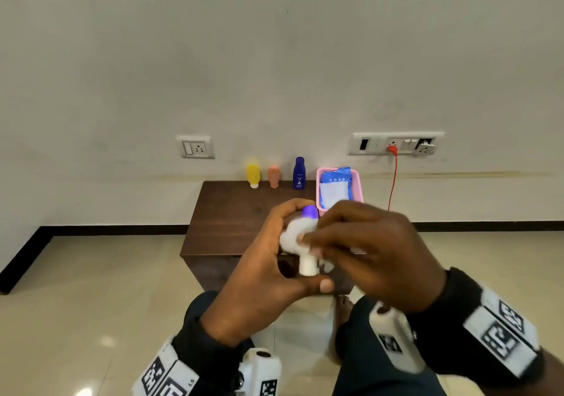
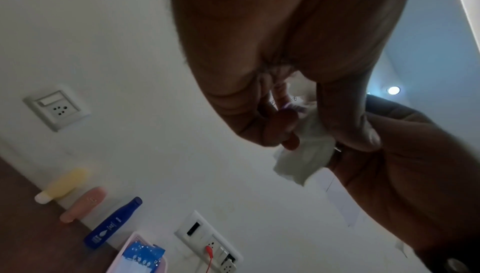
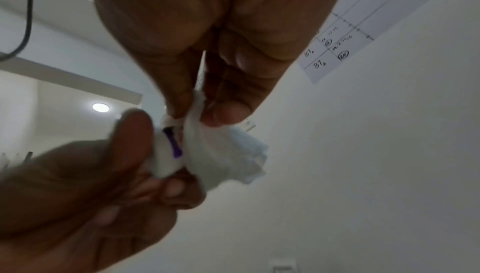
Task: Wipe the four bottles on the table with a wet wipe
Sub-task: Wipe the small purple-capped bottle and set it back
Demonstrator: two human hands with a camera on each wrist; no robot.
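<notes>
Bottles first: 3 standing upright in a row at the back edge of the dark wooden table (image 1: 232, 221), against the wall, namely yellow bottle (image 1: 253, 175), peach bottle (image 1: 273, 176) and blue bottle (image 1: 299, 173), each apart from its neighbour. Just right of the blue one, a pink basket (image 1: 357, 186) holding an opened blue wipe pack (image 1: 337, 186). The 4th, a small white bottle with a purple top (image 1: 306, 236), lifted off the table and held in front of it, above the lap.

Left hand (image 1: 262, 270) curled round that white bottle, thumb under its lower end. Right hand (image 1: 369, 252) pinching a bunched wet wipe (image 3: 228, 154) between thumb and fingertips, pressed against the bottle's side; both hands close together, meeting at the bottle.

Likely step: wiping bottle 1 of 4, with 3 apparently left. Best done by turning the bottle with the left fingers while dragging the wipe along its full length, cap and base included; re-folding the bunched wipe for a fresh face; firm grip, since a damp surface may slip.

Open tabletop between the row and the near edge, enough for setting the bottle down upright. Basket rim near on the right; red cable (image 1: 393, 181) hanging beyond the table's right edge, well clear.
</notes>
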